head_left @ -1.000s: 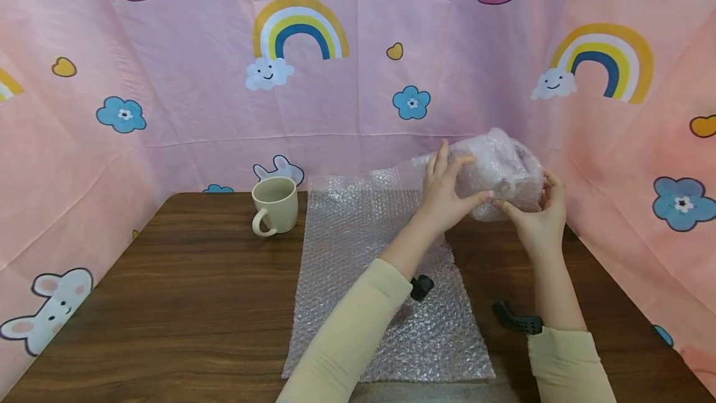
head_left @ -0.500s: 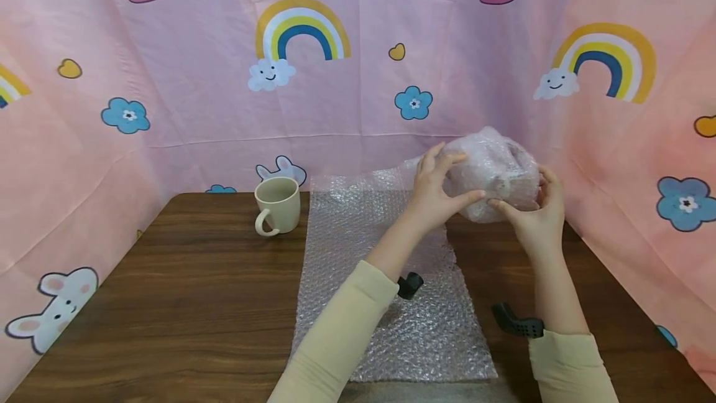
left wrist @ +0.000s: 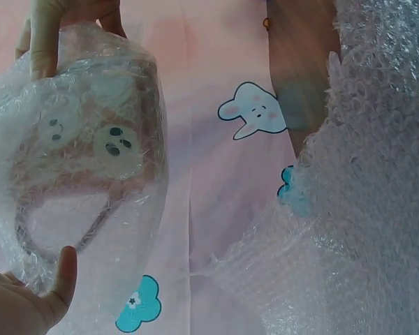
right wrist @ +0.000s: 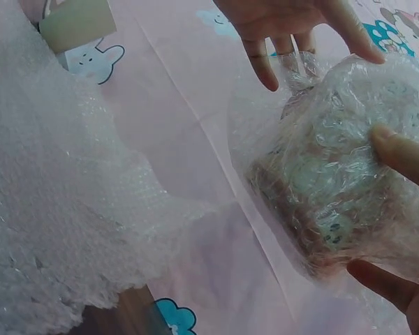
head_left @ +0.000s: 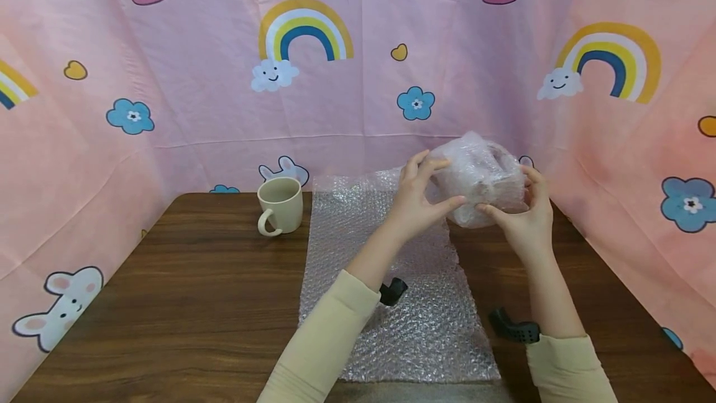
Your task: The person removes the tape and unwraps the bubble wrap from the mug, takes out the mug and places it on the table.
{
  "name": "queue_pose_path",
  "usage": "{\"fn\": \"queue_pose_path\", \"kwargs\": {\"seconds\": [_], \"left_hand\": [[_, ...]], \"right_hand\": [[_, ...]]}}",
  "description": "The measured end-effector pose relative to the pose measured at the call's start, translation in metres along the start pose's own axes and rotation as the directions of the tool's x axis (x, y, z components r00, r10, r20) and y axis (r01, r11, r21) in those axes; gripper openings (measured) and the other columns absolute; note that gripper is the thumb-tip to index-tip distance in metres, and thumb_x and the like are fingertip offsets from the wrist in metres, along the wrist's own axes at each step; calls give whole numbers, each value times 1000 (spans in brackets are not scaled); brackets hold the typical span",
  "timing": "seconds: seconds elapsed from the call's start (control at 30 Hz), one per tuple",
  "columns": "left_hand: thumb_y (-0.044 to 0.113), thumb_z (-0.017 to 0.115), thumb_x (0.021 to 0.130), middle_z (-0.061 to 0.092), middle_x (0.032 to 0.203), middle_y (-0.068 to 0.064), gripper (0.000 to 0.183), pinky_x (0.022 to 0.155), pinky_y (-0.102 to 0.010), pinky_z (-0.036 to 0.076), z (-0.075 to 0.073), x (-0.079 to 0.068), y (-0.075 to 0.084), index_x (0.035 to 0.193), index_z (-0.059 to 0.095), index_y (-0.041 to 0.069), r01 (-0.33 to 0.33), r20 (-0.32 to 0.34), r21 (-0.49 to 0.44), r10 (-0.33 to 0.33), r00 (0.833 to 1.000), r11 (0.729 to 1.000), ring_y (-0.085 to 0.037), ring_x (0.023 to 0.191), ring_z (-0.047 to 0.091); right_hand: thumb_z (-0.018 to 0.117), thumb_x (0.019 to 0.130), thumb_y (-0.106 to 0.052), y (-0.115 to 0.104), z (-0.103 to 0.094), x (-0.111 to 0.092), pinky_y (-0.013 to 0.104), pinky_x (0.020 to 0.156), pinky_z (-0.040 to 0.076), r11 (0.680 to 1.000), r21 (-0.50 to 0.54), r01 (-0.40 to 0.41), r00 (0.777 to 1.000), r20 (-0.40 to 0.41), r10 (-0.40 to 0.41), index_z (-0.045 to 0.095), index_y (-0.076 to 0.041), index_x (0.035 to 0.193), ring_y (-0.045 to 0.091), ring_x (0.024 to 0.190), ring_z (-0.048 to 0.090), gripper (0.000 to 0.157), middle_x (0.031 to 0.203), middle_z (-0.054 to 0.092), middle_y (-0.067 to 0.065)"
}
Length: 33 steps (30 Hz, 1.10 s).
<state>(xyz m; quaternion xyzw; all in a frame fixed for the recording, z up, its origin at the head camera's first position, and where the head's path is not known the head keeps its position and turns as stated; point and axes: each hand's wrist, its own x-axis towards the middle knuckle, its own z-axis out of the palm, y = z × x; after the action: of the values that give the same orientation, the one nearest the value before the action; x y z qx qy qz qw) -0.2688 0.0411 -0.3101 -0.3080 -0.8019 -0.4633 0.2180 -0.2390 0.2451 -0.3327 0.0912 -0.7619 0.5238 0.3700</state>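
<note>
Both hands hold a bundle [head_left: 478, 182] wrapped in bubble wrap, raised toward the back right in the head view. Through the clear layers, the left wrist view shows a face-patterned item [left wrist: 91, 146] with a dark-edged loop below the print. My left hand [head_left: 416, 198] grips the bundle's left side, thumb in front and fingers spread toward its top. On the opposite side, my right hand [head_left: 528, 219] has its fingers round the edge and its thumb across the lower front. A sheet of bubble wrap [head_left: 414, 334] lies below and trails up behind the left hand.
A cream mug [head_left: 286, 207] stands left of the sheet, its handle turned to the front left. The dark wooden table [head_left: 212, 303] extends to both sides. Printed fabric [head_left: 358, 92] hangs close behind and along the sides.
Both hands have moved left with the bundle and slightly down over the last half second. The bundle has tilted a little; the mug stays in place.
</note>
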Motion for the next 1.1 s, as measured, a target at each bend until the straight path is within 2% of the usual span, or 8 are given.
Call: {"fn": "queue_pose_path", "kwargs": {"seconds": [0.23, 0.37, 0.63, 0.77, 0.87, 0.97, 1.1], "left_hand": [[35, 80, 79, 31, 147, -10, 56, 98, -48, 38, -9, -8, 0, 125, 53, 19, 4, -25, 12, -3, 1000, 1000, -22, 133, 29], [34, 81, 78, 32, 145, -9, 57, 95, -45, 40, -15, -12, -1, 125, 54, 18, 12, -28, 6, -11, 1000, 1000, -21, 129, 32], [31, 83, 76, 36, 141, -10, 56, 90, -40, 43, -27, -21, -4, 122, 56, 15, 15, -44, 22, -14, 999, 1000, -21, 118, 41], [28, 84, 75, 35, 142, -11, 56, 90, -42, 43, -32, -28, -6, 122, 56, 14, 34, -43, -3, -34, 999, 999, -23, 115, 43], [26, 84, 76, 33, 144, -11, 56, 88, -44, 46, -36, -34, -9, 122, 56, 13, 62, -32, -38, -63, 998, 997, -24, 112, 45], [24, 83, 77, 31, 144, -9, 55, 86, -44, 47, -38, -39, -14, 123, 55, 14, 81, -20, -73, -83, 996, 994, -25, 110, 47], [23, 83, 77, 31, 145, -8, 55, 91, -45, 45, -41, -46, -21, 123, 55, 14, 86, -18, -86, -88, 996, 993, -23, 120, 41]], "right_hand": [[82, 67, 11, -32, 6, -10, 24, 86, 34, 1000, -8, -13, 999, 37, 13, 40, -5, 136, 6, 97, 45, 83, 106, 46, -12], [82, 67, 10, -40, 9, -13, 24, 84, 35, 999, -26, -24, 998, 59, 26, 39, -6, 138, 7, 99, 43, 84, 109, 46, -9], [85, 67, 4, -17, 21, -14, 29, 84, 39, 998, -17, -52, 994, 99, 54, 38, -11, 138, 9, 104, 45, 87, 120, 49, -1], [87, 66, 0, -11, 27, -17, 38, 88, 39, 1000, -11, -17, 993, 117, 18, 38, -11, 137, 12, 104, 45, 87, 118, 52, 4], [88, 65, 1, -9, 31, -19, 47, 92, 38, 1000, -8, 19, 991, 135, -18, 39, -9, 134, 16, 103, 45, 85, 116, 52, 8], [87, 64, 3, -8, 35, -22, 52, 92, 37, 999, -1, 40, 987, 158, -39, 40, -7, 133, 18, 102, 45, 84, 116, 50, 11], [87, 63, 3, -6, 40, -25, 49, 88, 40, 999, 6, 42, 982, 182, -42, 40, -8, 133, 19, 99, 46, 84, 112, 50, 12]]}}
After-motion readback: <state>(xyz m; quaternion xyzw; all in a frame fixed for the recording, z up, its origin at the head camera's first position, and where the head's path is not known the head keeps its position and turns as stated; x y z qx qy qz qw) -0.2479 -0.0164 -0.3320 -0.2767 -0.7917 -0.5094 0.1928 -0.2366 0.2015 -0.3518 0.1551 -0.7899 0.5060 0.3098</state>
